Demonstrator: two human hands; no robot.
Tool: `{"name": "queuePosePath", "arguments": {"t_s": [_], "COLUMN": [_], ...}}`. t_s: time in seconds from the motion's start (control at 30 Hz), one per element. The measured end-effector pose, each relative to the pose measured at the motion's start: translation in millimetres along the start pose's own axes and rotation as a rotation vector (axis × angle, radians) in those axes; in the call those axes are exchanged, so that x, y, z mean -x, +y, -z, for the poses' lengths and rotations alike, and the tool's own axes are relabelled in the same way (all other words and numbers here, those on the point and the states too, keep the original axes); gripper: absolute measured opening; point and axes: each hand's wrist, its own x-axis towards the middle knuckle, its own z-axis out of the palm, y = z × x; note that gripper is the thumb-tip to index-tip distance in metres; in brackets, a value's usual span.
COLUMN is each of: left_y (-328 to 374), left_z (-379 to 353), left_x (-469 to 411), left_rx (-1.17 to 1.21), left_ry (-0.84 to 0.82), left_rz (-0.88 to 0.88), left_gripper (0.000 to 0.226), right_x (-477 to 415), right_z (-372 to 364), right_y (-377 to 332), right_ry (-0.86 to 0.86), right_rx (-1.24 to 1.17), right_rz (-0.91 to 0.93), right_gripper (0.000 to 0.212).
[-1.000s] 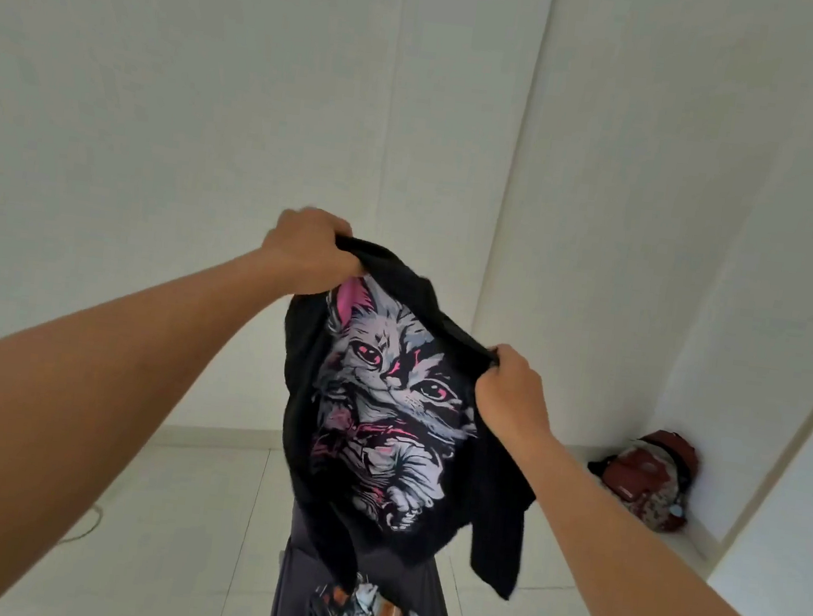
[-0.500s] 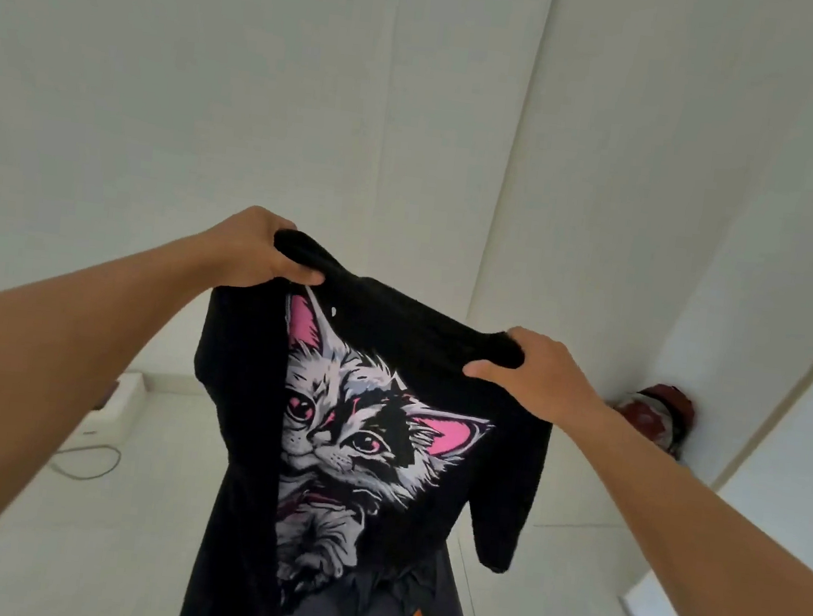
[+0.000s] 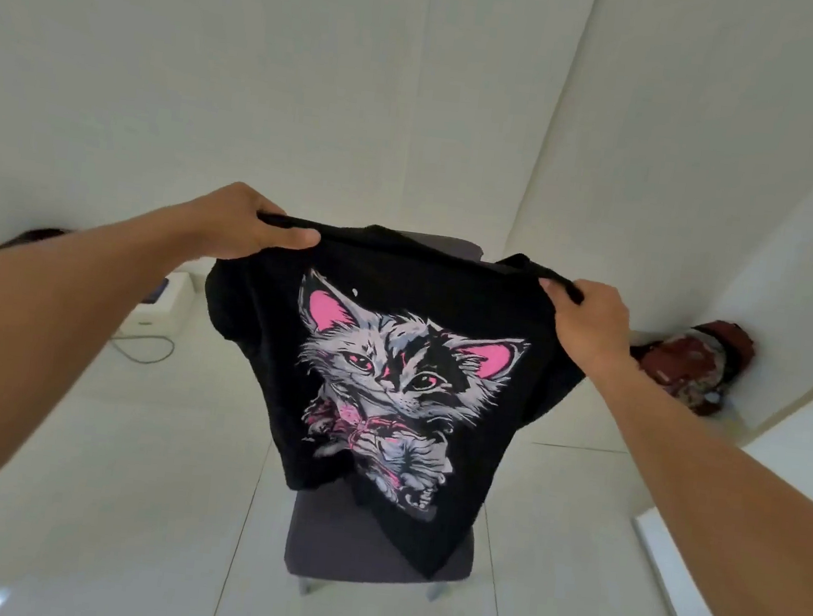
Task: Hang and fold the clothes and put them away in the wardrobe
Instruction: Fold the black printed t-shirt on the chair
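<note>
Two hands, left hand (image 3: pixel 247 226) and right hand (image 3: pixel 588 322), grip the black T-shirt (image 3: pixel 389 356) spread above the chair (image 3: pixel 369 549). Step: straightening; next needs folding or a hanger.

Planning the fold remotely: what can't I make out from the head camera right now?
Head view:
- Chair: the black T-shirt covers most of its seat and back.
- Dark shape at left: mostly behind the left forearm.
- Red bag: blurred, partly behind the right forearm.
- T-shirt's lower part: crumpled, hem unclear.
- Wardrobe: not in view.
</note>
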Motion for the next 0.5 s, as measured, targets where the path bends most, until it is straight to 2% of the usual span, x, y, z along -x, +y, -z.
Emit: {"name": "queuePosePath", "arguments": {"t_s": [0.1, 0.2, 0.4, 0.5], "left_y": [-12, -20, -8, -12], "left_z": [-13, -26, -43, -44], "left_x": [8, 22, 62, 83], "left_rx": [0.08, 0.104, 0.16, 0.2], "left_ry": [0.021, 0.036, 0.094, 0.107], "left_rz": [0.046, 0.071, 0.069, 0.071], "left_gripper": [0.018, 0.01, 0.01, 0.024], "right_x": [0, 9, 46, 70], "right_z": [6, 12, 29, 41], "right_y": [9, 19, 30, 23], "right_ry": [-0.045, -0.105, -0.076, -0.029], "right_rx": [0.213, 0.291, 0.274, 0.279], "right_rz": [0.074, 0.12, 0.172, 0.176], "right_gripper": [0.061, 0.064, 0.064, 0.064]}}
